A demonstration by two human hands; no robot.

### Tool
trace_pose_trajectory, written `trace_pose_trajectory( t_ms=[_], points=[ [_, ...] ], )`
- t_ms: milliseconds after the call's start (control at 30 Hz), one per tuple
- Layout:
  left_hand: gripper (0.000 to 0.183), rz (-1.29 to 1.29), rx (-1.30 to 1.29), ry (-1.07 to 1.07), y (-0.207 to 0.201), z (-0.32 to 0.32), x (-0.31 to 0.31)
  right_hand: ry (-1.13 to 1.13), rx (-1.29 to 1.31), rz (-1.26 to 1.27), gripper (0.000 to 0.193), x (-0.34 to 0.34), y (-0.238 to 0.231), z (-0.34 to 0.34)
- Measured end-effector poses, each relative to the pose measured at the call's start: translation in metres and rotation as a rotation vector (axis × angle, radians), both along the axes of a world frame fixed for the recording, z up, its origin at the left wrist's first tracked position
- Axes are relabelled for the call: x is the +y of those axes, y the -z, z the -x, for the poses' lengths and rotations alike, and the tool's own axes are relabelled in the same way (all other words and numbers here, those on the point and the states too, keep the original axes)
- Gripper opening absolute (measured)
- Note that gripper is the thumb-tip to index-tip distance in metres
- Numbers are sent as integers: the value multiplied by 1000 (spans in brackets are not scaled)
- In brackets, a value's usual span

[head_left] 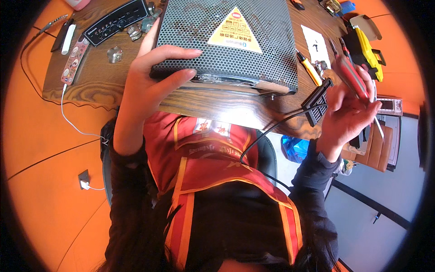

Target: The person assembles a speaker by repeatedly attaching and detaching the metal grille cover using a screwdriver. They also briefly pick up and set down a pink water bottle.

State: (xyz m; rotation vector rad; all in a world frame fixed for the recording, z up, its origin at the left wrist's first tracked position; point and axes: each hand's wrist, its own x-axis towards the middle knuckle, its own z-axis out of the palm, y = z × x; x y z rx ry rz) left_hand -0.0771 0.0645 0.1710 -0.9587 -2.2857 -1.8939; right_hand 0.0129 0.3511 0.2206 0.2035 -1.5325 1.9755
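Note:
A speaker box with a dark honeycomb grille lies on the wooden table, a yellow triangular sticker on its face. My left hand grips its near left corner, thumb along the front edge and index finger over the grille. Some of its fingers are hidden behind the box. Off to the right, my right hand is raised with its fingers closed on a red-handled tool. That tool is smeared by motion, so its exact kind is unclear. Below this hand a thin white strip sticks out.
A black control panel and several clear knobs lie at the left, near a patterned power strip. At the right are a black slotted piece with a cable, a yellow-black pen-shaped tool, white paper and a yellow-black case.

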Motion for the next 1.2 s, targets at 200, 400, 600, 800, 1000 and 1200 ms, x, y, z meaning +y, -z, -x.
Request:
trace_pose_trajectory(
  t_ms=[200,400,600,800,1000,1200],
  points=[
    [26,39,35,49,0,0,-3,237,-6,-235,37,-6,-27,25],
    [24,-11,-21,88,-1,0,-4,-192,-53,-234,48,-36,-21,43],
    [24,-14,-43,63,3,0,-4,-257,-118,-110,50,-50,-10,46],
    [20,-40,-72,45,6,1,-4,-353,-122,-177,46,-56,-10,45],
    [20,-59,114,17,3,5,1,-321,-95,-203,47,-51,-6,43],
    [21,-7,-58,43,3,1,-3,-328,15,-147,50,-41,-34,43]
  ],
)
